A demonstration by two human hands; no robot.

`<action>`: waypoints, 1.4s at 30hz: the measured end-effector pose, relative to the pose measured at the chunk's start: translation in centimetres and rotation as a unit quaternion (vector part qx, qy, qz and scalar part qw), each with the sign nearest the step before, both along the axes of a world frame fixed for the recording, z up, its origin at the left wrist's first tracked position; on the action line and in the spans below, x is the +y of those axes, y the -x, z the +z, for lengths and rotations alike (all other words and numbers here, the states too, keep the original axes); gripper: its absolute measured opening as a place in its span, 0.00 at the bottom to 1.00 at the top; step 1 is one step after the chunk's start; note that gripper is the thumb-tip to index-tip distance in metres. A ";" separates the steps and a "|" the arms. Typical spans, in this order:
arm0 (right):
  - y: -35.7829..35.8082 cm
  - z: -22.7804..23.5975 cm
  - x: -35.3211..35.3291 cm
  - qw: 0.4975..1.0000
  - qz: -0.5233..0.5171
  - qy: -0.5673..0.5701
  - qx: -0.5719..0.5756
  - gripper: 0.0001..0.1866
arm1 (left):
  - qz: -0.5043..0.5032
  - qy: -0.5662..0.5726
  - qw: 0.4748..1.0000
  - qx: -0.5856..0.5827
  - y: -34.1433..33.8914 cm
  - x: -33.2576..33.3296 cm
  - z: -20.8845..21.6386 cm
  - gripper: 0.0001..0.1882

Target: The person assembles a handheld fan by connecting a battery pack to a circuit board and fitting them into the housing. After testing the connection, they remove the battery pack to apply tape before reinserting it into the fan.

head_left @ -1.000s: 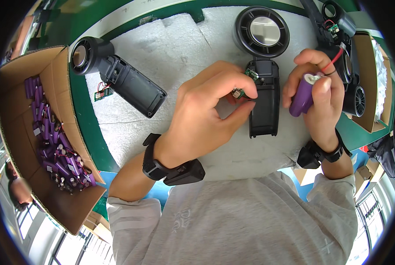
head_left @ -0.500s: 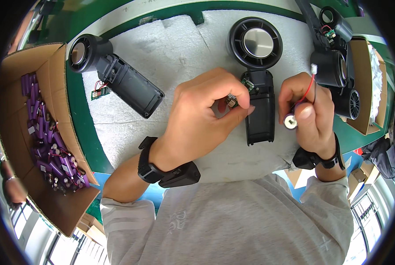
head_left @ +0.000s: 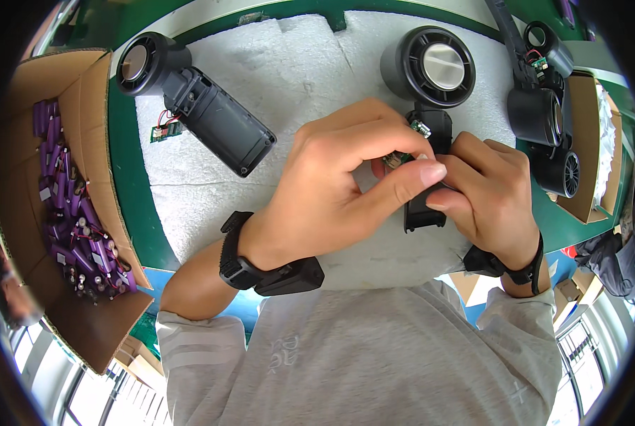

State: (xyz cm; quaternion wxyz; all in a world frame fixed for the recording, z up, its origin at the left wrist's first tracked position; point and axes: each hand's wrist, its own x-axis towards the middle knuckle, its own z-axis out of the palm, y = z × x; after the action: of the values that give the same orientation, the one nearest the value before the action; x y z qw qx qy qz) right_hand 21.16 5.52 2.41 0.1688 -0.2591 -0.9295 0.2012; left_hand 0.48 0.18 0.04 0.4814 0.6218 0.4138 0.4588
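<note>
My left hand [head_left: 353, 181] is closed, thumb and forefinger pinching a small green circuit board [head_left: 397, 159] over the black handheld fan housing. Part of the board shows inside the ring of the fingers. My right hand [head_left: 489, 190] is closed too, its fingertips meeting the left ones above the handle. The purple battery cell it held a moment ago is hidden by the fingers now. Under both hands lies the housing's long black handle [head_left: 431, 131]. Its round fan head [head_left: 435, 67], with a silver disc in the middle, points away from me.
At the left, another fan housing [head_left: 218, 117] has a wired circuit board [head_left: 167, 131] beside it. Further left, a cardboard box [head_left: 94, 142] contains several purple battery cells [head_left: 83, 241]. More black fan housings [head_left: 534, 117] and another box [head_left: 584, 135] are at the right. White foam sheet [head_left: 282, 78] covers the table.
My right hand has moved left to meet my left hand, and the battery cell with its red and black leads has gone out of sight. My left hand keeps its pinch. The view has shifted slightly.
</note>
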 end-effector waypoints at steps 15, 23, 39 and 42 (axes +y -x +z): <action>0.2 -0.3 -0.1 0.972 -0.109 0.186 0.093 0.03 | 0.031 0.041 0.999 -0.015 -0.2 -0.3 -0.6 0.06; 0.3 -0.8 -0.2 0.975 -0.110 0.145 0.130 0.04 | 0.020 0.063 0.997 -0.030 -0.2 -0.4 -0.4 0.10; -0.1 -0.7 0.5 0.977 -0.045 0.165 0.125 0.05 | 0.013 0.145 0.972 -0.182 -0.4 -0.4 0.0 0.24; -0.2 -0.9 0.6 0.975 -0.046 0.174 0.133 0.05 | 0.013 0.150 0.975 -0.165 -0.3 -0.4 0.0 0.22</action>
State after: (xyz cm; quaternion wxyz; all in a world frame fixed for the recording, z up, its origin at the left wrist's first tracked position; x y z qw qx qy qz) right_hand 21.37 6.13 1.50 0.2520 -0.2976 -0.8365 0.3850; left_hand 0.78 -0.27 0.06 0.6249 0.4528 0.4004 0.4942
